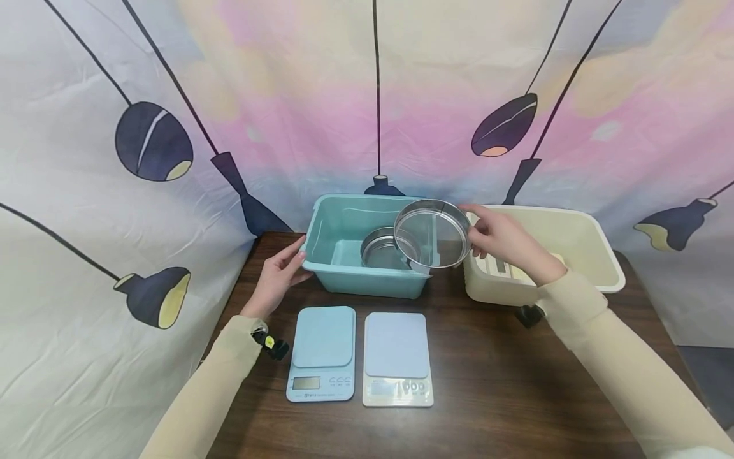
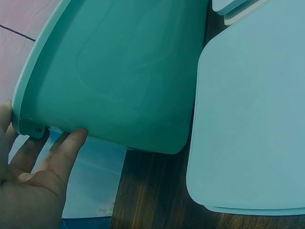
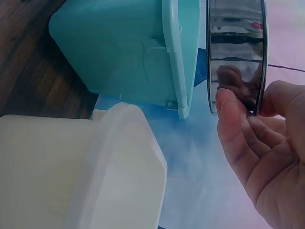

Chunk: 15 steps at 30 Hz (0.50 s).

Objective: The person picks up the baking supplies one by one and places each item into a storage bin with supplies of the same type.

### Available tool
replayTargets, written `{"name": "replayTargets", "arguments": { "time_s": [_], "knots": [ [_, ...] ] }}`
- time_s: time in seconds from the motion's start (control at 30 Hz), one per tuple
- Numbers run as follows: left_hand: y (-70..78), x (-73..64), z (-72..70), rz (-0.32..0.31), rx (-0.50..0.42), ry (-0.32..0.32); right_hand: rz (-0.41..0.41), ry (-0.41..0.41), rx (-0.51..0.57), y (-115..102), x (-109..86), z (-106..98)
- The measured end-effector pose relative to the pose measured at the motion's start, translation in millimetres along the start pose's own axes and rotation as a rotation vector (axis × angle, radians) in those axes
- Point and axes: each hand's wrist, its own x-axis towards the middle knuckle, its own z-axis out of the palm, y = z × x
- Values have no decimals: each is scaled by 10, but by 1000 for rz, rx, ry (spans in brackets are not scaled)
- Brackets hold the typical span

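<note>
My right hand [image 1: 504, 239] pinches the rim of a round metal sieve [image 1: 431, 203], thumb on one side and fingers on the other. The sieve is tilted above the right end of the teal plastic bin [image 1: 367, 280], its see-through mesh showing the bin behind. A second round metal sieve [image 1: 378, 239] lies inside the bin, partly hidden by the raised one. At the bin's left front corner, my left hand [image 1: 275, 280] holds the rim; in the left wrist view its fingers [image 2: 71, 148] reach along the outer wall [image 2: 133, 86].
Two kitchen scales, one blue [image 1: 323, 350] and one white [image 1: 397, 357], lie side by side in front of the bin. To the right stands a cream bin [image 1: 596, 255] with pale items inside. A patterned cloth [image 1: 321, 95] hangs behind the dark wooden table [image 1: 487, 382].
</note>
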Motion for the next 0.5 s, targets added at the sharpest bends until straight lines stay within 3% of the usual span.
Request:
{"name": "replayTargets", "arguments": {
  "time_s": [0.5],
  "knots": [
    [-21,19,-18,-4,-18,-3,43,-28,2,1,281,30]
  ]
}}
